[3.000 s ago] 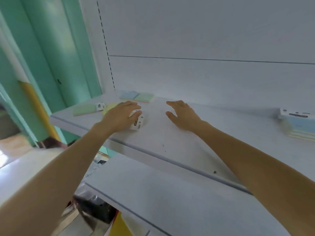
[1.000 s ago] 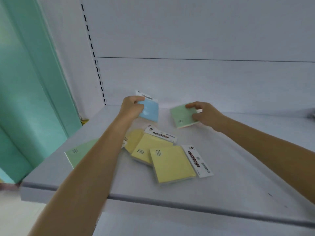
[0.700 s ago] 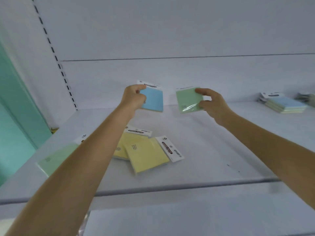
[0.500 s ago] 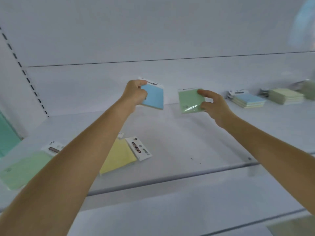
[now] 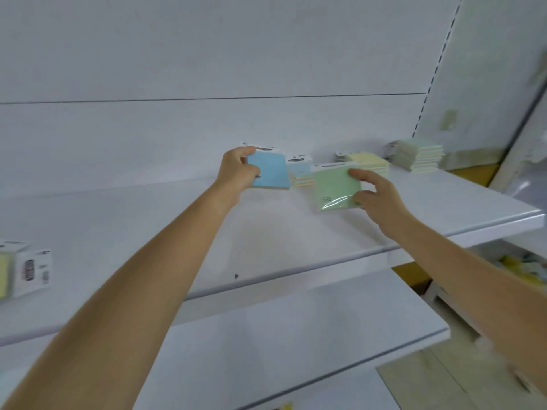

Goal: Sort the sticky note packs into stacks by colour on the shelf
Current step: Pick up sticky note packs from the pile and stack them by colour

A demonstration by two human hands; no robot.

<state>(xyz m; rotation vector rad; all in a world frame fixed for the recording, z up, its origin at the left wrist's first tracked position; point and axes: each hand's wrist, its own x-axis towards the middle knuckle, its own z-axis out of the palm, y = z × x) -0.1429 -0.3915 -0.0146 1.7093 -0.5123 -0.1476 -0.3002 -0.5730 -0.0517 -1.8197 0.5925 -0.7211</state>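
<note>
Both hands are full and up over the shelf [image 5: 444,202]. The left hand [image 5: 236,170] has its fingers curled round the near edge of a blue pack [image 5: 270,170], held off the board just left of the blue stack [image 5: 302,174]. The right hand [image 5: 376,196] pinches a green pack [image 5: 336,187] by its right edge, forefinger up top and thumb lower. Blue looks like the easy one: a short move right, turn the header card to match the stack, set it flat, then let go. Green has further to travel. The green stack [image 5: 420,155] sits at the far right by the slotted post [image 5: 438,60], and the yellow stack [image 5: 370,162] stands btwn, half hidden behind pack and hand, so I'd lift over it, not drag past. The wrap is glossy (prob. slippery), so a nudge could skew a stack; best place, not drop. Way off left at the shelf edge lies a yellow pack [image 5: 6,273], blurred, not yet sorted. A lower shelf [image 5: 296,335] juts out below, clear of the arms.
</note>
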